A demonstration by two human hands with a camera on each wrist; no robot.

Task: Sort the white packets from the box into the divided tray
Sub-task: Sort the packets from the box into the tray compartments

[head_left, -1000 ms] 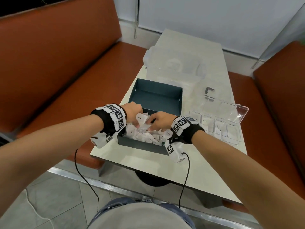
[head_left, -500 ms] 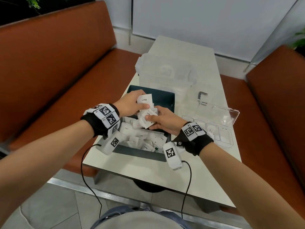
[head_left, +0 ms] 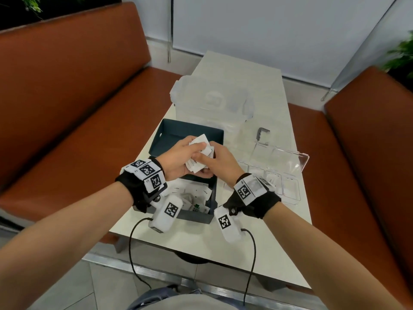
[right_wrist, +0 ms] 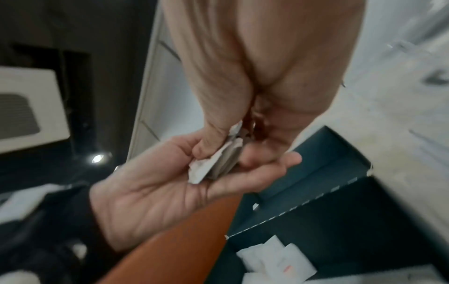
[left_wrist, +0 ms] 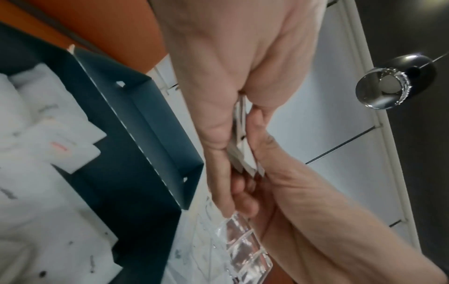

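A small stack of white packets [head_left: 199, 151] is held above the dark teal box [head_left: 194, 217] by both hands. My left hand [head_left: 181, 156] cups the stack from below with its thumb on top. My right hand [head_left: 215, 161] pinches the same stack, thumb against the packets [right_wrist: 213, 165], which lie on the left palm [right_wrist: 150, 194]. In the left wrist view, the packets' edges [left_wrist: 243, 151] show between the fingers. More loose packets [head_left: 192, 193] lie in the box. The clear divided tray [head_left: 290, 186] sits to the right of the box, lid up.
An empty dark teal lid or tray [head_left: 190, 132] adjoins the box on its far side. A clear lidded container [head_left: 212, 101] stands behind it on the pale table [head_left: 268, 242]. Orange benches [head_left: 78, 108] flank the table. Cables hang from both wrists.
Both hands have lifted out of the box with a bunch of packets and brought it together above the box's far end. The view has tilted slightly.
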